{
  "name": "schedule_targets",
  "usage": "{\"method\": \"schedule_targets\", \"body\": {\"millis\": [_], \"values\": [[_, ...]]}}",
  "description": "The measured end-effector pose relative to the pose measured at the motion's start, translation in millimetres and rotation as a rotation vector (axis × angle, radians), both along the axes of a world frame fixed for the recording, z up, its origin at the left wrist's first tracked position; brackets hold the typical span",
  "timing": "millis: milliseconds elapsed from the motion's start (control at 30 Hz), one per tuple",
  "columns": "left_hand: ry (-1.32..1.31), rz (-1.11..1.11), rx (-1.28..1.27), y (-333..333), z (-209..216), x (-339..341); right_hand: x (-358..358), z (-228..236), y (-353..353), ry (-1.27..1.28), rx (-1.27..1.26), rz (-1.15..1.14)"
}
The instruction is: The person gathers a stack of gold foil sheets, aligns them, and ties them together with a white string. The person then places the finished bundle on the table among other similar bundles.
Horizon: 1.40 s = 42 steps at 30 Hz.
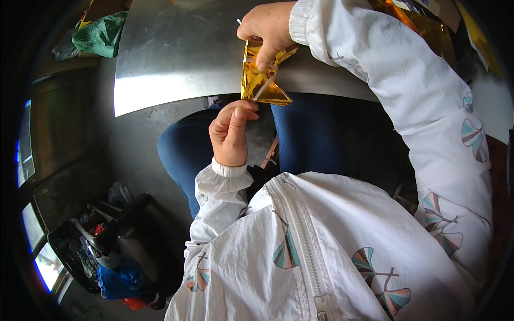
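Note:
A folded sheet of shiny gold foil [251, 80] lies at the near edge of the metal table, its lower end overhanging my lap. My right hand [267, 29] grips the foil's upper part, thumb pressed on top and fingers curled at its far left side. A small white tip pokes out beside those fingers. Across the foil runs a thin white string [264, 88], slanting down to its lower left corner. There my left hand [231, 131] is closed in a pinch, fingertips at the string's lower end. The foil's underside is hidden.
The grey metal table [171, 53] curves across the top. A green plastic bag [100, 35] sits at its far left, and more gold foil [428, 32] at the far right. Below left stands a dark cart-like object [101, 235] with a blue bag [123, 279].

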<state>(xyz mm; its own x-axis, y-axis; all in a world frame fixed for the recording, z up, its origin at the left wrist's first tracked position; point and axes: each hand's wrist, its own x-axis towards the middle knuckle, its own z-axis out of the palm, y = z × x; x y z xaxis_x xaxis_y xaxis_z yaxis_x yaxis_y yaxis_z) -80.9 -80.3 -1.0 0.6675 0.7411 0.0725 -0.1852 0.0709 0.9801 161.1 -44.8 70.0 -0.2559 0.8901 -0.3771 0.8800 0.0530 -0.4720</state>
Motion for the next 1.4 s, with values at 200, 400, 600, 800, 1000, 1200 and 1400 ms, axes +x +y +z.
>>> {"method": "schedule_targets", "body": {"millis": [200, 400, 600, 800, 1000, 1200, 1400], "values": [[-0.151, -0.067, -0.211, 8, -4, 3, 7, -5, -11, 0.118, 0.182, 0.011], [-0.170, -0.108, -0.340, 11, -6, -2, 7, -6, -24, 0.212, 0.215, -0.058], [-0.260, -0.142, -0.349, 7, 0, -4, 4, -7, -43, 0.237, 0.201, -0.162], [-0.231, -0.168, -0.394, 24, 0, -6, 3, -14, -55, 0.301, 0.004, -0.406], [-0.283, -0.160, -0.544, 34, -4, 0, -4, -19, -63, 0.444, -0.071, -0.530], [-0.166, -0.195, -0.419, 67, 24, 7, -6, -15, -62, 0.620, -0.274, -0.707], [-0.133, -0.198, -0.348, 69, 44, 16, -4, -23, -68, 0.847, -0.337, -0.829]]}}
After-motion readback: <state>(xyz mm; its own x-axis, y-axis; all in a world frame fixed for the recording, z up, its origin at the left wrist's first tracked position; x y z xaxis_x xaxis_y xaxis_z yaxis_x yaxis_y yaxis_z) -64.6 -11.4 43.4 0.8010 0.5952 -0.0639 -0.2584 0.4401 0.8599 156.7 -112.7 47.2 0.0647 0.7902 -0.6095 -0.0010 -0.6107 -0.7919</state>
